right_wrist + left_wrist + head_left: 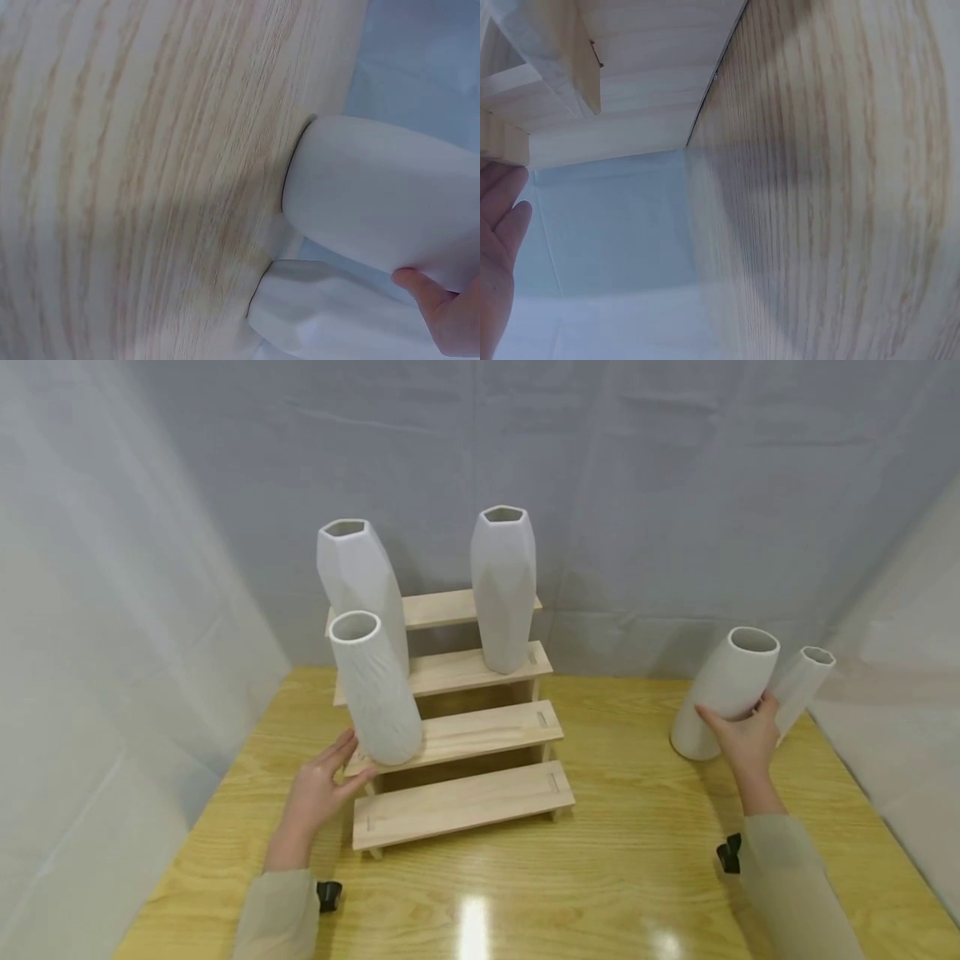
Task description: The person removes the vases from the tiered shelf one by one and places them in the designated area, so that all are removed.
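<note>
My right hand [746,739] grips a smooth white vase [723,693] on the table's right side, thumb on its near face and fingers round its right side. In the right wrist view, the thumb presses the vase [375,187], whose base meets the table. Close behind that hand stands a narrower faceted vase [802,689]. My left hand [318,785], thumb and fingers spread, is at the left end of a wooden step shelf [480,735], beside the base of a textured white vase [378,693]. Its fingertips reach the shelf's edge in the left wrist view.
Two tall faceted vases, a left one [360,568] and a right one [504,585], stand on the shelf's upper steps. The lowest step [461,806] faces the table's front. Pale curtains [637,527] hang behind the wooden table [622,827] and along its sides.
</note>
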Demonstrator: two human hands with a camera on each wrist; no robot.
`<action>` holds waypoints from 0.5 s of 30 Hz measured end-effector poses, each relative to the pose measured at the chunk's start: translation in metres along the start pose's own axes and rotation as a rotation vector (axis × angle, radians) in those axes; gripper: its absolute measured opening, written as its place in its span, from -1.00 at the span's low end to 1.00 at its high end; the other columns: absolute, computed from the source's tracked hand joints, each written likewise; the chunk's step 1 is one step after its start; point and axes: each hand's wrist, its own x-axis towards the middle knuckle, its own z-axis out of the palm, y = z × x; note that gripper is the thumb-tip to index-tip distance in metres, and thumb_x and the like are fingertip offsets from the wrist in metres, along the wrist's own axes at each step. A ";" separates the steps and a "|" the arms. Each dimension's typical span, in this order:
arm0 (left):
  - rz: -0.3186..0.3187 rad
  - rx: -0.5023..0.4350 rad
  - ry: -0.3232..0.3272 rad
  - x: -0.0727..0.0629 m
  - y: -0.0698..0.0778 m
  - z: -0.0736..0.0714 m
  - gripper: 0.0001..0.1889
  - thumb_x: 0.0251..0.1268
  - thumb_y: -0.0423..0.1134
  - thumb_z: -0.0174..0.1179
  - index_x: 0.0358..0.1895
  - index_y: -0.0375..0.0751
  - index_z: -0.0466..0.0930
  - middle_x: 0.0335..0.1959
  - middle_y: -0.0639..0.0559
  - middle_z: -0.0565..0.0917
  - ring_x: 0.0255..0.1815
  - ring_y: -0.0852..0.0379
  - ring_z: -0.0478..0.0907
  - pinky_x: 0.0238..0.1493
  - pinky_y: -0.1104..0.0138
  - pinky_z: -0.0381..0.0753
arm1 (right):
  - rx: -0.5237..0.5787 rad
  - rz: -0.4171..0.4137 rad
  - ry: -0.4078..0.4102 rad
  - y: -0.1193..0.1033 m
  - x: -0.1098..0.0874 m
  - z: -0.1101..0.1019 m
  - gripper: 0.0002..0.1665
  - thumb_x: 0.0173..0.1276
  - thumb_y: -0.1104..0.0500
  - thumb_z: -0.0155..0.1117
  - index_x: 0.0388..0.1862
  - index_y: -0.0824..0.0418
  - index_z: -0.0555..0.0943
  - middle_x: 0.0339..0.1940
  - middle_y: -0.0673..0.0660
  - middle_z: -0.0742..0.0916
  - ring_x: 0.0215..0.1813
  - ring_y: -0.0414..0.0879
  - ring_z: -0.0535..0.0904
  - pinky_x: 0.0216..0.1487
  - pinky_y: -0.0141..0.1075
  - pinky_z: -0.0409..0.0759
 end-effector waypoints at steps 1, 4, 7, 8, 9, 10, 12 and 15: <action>-0.003 0.000 0.000 0.000 0.000 0.000 -0.36 -0.09 -0.06 0.33 -0.01 -0.51 0.45 0.06 -0.34 0.43 -0.10 -0.25 0.49 -0.20 0.03 0.54 | 0.003 -0.002 0.001 0.000 0.001 0.000 0.07 -0.06 0.04 0.42 0.33 0.23 0.01 0.25 0.27 0.30 0.24 0.09 0.23 0.22 -0.11 0.23; -0.002 -0.002 0.002 -0.001 0.000 0.000 -0.37 -0.13 -0.11 0.36 -0.01 -0.50 0.45 0.07 -0.33 0.43 -0.09 -0.25 0.48 -0.19 0.03 0.53 | 0.016 -0.009 0.004 -0.001 0.002 0.001 0.07 -0.07 0.05 0.42 0.33 0.22 0.01 0.25 0.27 0.31 0.23 0.09 0.23 0.22 -0.11 0.22; 0.008 -0.003 0.010 -0.001 0.000 0.000 -0.37 -0.11 -0.09 0.35 -0.01 -0.50 0.46 0.05 -0.35 0.44 -0.09 -0.26 0.48 -0.20 0.03 0.54 | 0.026 -0.013 0.009 -0.001 0.003 0.002 0.07 -0.07 0.06 0.43 0.33 0.22 0.02 0.24 0.26 0.32 0.22 0.08 0.24 0.22 -0.12 0.23; 0.010 -0.003 0.011 -0.001 0.000 0.000 -0.37 -0.10 -0.08 0.35 -0.01 -0.50 0.46 0.05 -0.35 0.43 -0.09 -0.26 0.48 -0.20 0.03 0.53 | 0.028 -0.012 0.008 -0.001 0.003 0.002 0.07 -0.07 0.06 0.43 0.33 0.21 0.02 0.25 0.26 0.32 0.23 0.08 0.24 0.23 -0.12 0.22; 0.011 -0.003 0.011 -0.001 0.000 0.000 -0.37 -0.11 -0.08 0.35 -0.01 -0.50 0.46 0.05 -0.35 0.43 -0.09 -0.26 0.48 -0.20 0.03 0.53 | 0.032 -0.012 0.009 -0.001 0.003 0.002 0.07 -0.07 0.07 0.43 0.34 0.21 0.02 0.25 0.26 0.32 0.23 0.07 0.24 0.23 -0.13 0.22; 0.009 -0.005 0.012 -0.001 0.001 0.000 -0.37 -0.12 -0.10 0.36 -0.01 -0.50 0.46 0.05 -0.35 0.43 -0.09 -0.26 0.48 -0.20 0.03 0.53 | 0.034 -0.011 0.007 -0.001 0.004 0.002 0.08 -0.07 0.07 0.43 0.34 0.20 0.02 0.25 0.25 0.31 0.23 0.07 0.23 0.23 -0.13 0.21; 0.005 -0.005 0.010 -0.001 0.001 0.000 -0.38 -0.14 -0.13 0.37 0.00 -0.50 0.46 0.05 -0.35 0.43 -0.09 -0.26 0.48 -0.19 0.03 0.53 | 0.032 -0.005 0.003 0.000 0.004 0.002 0.08 -0.07 0.05 0.43 0.34 0.19 0.01 0.26 0.25 0.30 0.24 0.07 0.22 0.23 -0.13 0.21; -0.004 -0.005 0.005 0.000 0.002 0.000 -0.37 -0.15 -0.15 0.37 0.01 -0.49 0.45 0.06 -0.34 0.43 -0.08 -0.26 0.47 -0.18 0.02 0.52 | 0.030 0.001 -0.006 0.001 0.004 0.001 0.09 -0.06 0.04 0.42 0.36 0.17 0.00 0.28 0.24 0.28 0.26 0.07 0.20 0.24 -0.13 0.20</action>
